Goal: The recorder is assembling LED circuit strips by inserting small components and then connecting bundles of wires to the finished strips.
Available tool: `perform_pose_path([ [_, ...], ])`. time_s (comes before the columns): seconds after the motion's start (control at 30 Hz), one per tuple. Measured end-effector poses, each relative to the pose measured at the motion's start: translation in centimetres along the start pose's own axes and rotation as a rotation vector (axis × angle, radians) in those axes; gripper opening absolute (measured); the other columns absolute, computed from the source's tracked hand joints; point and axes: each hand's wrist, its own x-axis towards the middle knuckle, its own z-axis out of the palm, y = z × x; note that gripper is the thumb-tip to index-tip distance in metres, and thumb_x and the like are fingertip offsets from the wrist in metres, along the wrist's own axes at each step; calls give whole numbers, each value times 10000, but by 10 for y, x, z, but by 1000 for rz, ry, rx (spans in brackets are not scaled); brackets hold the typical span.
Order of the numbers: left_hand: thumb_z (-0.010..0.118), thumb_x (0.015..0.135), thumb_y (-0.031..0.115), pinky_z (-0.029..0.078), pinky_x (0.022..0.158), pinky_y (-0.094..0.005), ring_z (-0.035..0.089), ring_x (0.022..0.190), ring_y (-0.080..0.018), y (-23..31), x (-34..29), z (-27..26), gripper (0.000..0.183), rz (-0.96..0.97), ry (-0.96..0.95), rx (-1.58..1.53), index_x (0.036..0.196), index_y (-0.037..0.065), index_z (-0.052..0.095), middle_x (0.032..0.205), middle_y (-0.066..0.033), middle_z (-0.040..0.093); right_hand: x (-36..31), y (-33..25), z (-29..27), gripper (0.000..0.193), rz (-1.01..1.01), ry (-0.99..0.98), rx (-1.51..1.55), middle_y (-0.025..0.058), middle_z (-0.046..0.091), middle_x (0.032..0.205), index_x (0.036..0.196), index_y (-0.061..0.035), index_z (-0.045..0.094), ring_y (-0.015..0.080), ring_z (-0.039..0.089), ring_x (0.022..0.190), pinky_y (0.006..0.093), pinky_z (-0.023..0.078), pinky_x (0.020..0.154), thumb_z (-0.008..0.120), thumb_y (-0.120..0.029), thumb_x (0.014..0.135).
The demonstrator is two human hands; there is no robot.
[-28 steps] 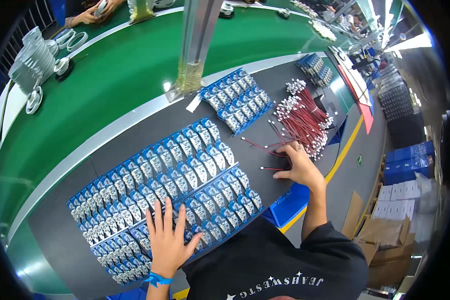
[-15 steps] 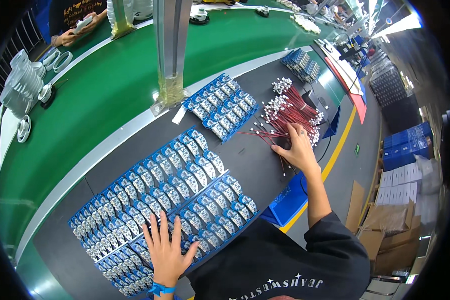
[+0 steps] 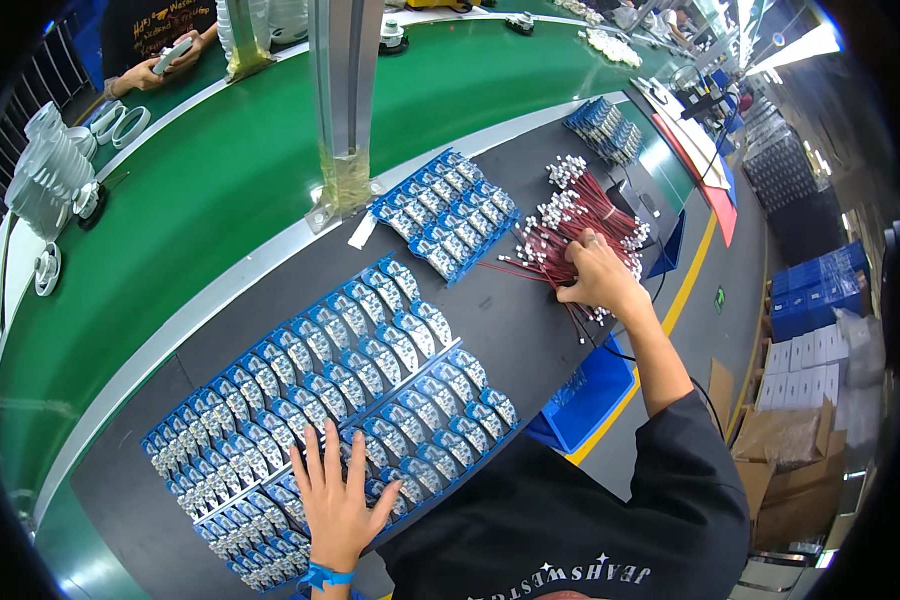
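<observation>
My left hand [image 3: 338, 510], a blue band at its wrist, lies flat with fingers spread on a panel of small blue-and-white circuit boards [image 3: 410, 425]. Over at the right, my right hand [image 3: 602, 275] rests on a loose pile of red wire leads [image 3: 595, 205] with white connectors. Its fingers bend down into the leads, the thumb apart from them; nothing shows as gripped. A few leads stick out to the left of the thumb. Another panel of circuit boards [image 3: 310, 350] adjoins the one under my left hand.
A smaller board panel [image 3: 445, 215] lies left of the leads, and stacked boards [image 3: 605, 130] stand beyond. A metal post [image 3: 342, 110] rises at the dark table's far edge, before a green conveyor [image 3: 210, 180]. A blue bin [image 3: 585, 400] sits below my right forearm. Across the conveyor, a person holds a pale object.
My right hand has shifted slightly up and right, further into the red wire leads. My left hand keeps its place on the boards. The view has moved a little.
</observation>
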Motion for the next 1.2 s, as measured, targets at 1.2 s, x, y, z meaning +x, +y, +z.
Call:
perform_pose_path([
  [1.2, 708, 757, 336, 158, 1092, -628, 242, 1359, -471, -2, 0, 1, 657, -3, 5, -20, 1298, 27, 500, 1453, -257, 323, 12, 41, -7, 465, 313, 34, 850, 50, 610, 760, 1209, 52, 463, 122, 563, 721, 267, 453, 645, 590, -67, 778],
])
